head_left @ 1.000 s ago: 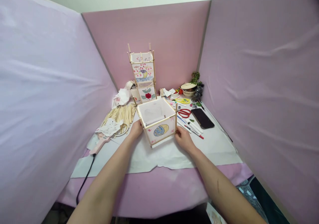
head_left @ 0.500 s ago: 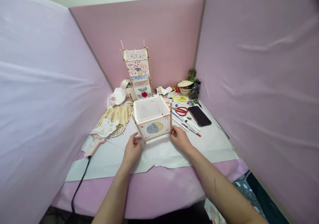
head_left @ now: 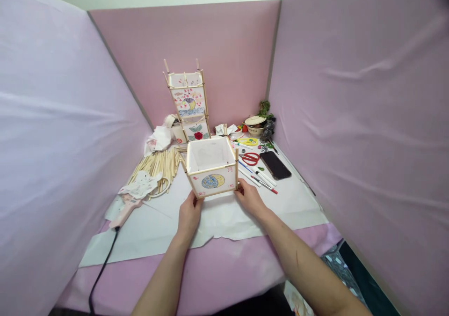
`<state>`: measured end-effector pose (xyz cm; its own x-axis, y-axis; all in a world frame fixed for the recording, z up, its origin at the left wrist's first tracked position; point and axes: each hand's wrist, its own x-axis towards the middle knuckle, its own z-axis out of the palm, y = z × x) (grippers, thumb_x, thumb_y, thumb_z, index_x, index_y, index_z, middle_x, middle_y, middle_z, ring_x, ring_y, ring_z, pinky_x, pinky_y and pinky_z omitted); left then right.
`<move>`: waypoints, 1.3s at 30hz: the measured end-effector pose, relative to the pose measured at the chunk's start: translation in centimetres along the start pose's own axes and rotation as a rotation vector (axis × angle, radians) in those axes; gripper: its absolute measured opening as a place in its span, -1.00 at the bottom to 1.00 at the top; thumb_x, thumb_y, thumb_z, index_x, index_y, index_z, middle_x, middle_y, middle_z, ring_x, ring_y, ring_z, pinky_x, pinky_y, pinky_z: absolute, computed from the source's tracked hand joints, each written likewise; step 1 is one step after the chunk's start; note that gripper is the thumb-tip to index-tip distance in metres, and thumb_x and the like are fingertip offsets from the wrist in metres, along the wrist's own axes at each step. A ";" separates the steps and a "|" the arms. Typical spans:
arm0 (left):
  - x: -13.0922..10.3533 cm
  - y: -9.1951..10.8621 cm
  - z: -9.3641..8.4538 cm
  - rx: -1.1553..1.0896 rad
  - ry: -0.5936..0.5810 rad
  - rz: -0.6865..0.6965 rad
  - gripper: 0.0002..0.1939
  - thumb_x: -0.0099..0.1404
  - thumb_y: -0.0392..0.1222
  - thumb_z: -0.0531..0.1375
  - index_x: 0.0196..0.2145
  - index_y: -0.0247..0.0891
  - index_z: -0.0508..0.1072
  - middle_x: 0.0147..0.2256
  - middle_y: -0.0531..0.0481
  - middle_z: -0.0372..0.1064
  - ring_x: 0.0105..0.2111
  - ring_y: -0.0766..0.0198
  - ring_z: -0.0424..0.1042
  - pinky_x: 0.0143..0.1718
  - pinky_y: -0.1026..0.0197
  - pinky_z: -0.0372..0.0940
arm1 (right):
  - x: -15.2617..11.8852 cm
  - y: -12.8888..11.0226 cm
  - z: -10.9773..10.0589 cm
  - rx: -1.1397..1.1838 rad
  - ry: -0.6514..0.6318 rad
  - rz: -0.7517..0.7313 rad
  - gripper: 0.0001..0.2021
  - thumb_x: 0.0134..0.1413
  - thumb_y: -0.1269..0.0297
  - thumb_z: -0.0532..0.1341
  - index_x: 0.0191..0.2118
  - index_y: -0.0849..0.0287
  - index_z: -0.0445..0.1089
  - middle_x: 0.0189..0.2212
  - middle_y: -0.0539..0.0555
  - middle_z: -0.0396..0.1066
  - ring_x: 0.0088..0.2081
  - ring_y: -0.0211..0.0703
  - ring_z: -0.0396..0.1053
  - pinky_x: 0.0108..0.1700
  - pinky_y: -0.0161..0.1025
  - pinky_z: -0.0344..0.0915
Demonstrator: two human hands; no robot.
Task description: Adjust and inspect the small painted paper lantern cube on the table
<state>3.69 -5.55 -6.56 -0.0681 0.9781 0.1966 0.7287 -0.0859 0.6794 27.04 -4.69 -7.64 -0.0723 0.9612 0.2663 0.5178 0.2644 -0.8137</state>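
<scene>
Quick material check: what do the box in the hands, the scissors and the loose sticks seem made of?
Box: frame of matte, straw-coloured rods, likely bamboo or wood; panels matte white with coloured drawings, paper or thin cloth, can't tell which.
Scissors: smooth handles, probably plastic by their even red.
Sticks: matte, straw-coloured, slim, so likely bamboo or wood.

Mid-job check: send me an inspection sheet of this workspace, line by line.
Surface: white sheet over pink cloth.
Job's things: square paper-and-stick box, open-topped, moon drawing on its near side; taller decorated stick tower standing behind.
Clutter: loose wooden sticks at left; red-handled scissors, pens and smartphone at right.
Hands: left hand and right hand hold the box by its near lower corners.
Cables: black cord running from a pink handheld tool past the near edge.
Surroundings: pink panel behind, fabric walls either side.
</scene>
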 end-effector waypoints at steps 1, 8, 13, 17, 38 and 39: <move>-0.1 0.0 0.0 -0.020 -0.002 -0.001 -0.74 0.24 -0.14 0.09 -0.12 -0.19 0.39 -0.30 -0.05 0.49 -0.32 0.13 0.44 -0.30 0.19 0.26 | 0.0 0.1 -0.2 0.000 -0.003 0.001 -0.50 -0.02 0.45 0.12 0.11 0.06 0.24 -0.29 0.00 0.44 -0.37 -0.20 0.36 -0.24 -0.25 0.26; -0.4 -0.3 -0.2 -0.087 -0.010 -0.002 -0.63 0.20 -0.22 0.12 -0.02 -0.20 0.36 -0.38 0.03 0.44 -0.39 0.21 0.41 -0.31 0.22 0.25 | -1.7 3.8 -5.6 -0.372 0.303 0.031 -0.59 0.06 0.38 0.10 0.08 0.20 0.28 -0.07 0.20 0.34 -0.12 0.00 0.29 -0.01 -0.07 0.21; -0.4 -0.6 -0.2 -0.174 -0.039 -0.011 -0.52 0.18 -0.28 0.13 0.09 -0.19 0.31 -0.34 0.04 0.46 -0.34 0.22 0.41 -0.25 0.22 0.25 | -1.9 6.1 -8.2 -0.730 0.236 0.107 -0.77 0.09 0.41 0.09 -0.17 0.23 0.44 -0.21 0.22 0.39 -0.18 0.08 0.24 -0.08 -0.08 0.17; -0.4 -0.7 -0.2 -0.214 -0.056 -0.033 -0.49 0.17 -0.29 0.14 0.11 -0.20 0.31 -0.35 0.04 0.45 -0.34 0.23 0.39 -0.25 0.21 0.25 | -0.2 6.0 -7.2 -0.782 0.216 0.104 -0.80 0.12 0.40 0.07 -0.30 0.19 0.46 -0.31 0.20 0.37 -0.26 0.02 0.23 -0.18 -0.12 0.15; -0.5 -2.0 -0.3 -0.331 -0.155 -0.028 -0.31 0.16 -0.40 0.11 0.24 -0.13 0.14 -0.21 -0.01 0.42 -0.28 0.24 0.37 -0.17 0.19 0.25 | 2.5 0.5 0.8 -0.006 0.710 0.111 -0.71 0.19 0.14 0.03 -0.18 0.23 0.36 -0.24 0.14 0.41 -0.21 -0.10 0.34 -0.17 -0.21 0.24; -0.7 -2.0 -0.3 -0.333 -0.156 -0.011 -0.29 0.15 -0.41 0.11 0.25 -0.13 0.11 -0.19 -0.01 0.40 -0.30 0.26 0.36 -0.18 0.20 0.26 | 2.4 0.1 1.4 0.088 0.750 0.116 -0.72 0.17 0.13 0.06 -0.19 0.22 0.36 -0.24 0.13 0.41 -0.20 -0.10 0.34 -0.15 -0.21 0.24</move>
<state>2.05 -6.09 -7.86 0.0484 0.9943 0.0954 0.4647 -0.1070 0.8790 25.73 -2.25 -7.82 0.5932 0.6801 0.4308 0.4145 0.2008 -0.8876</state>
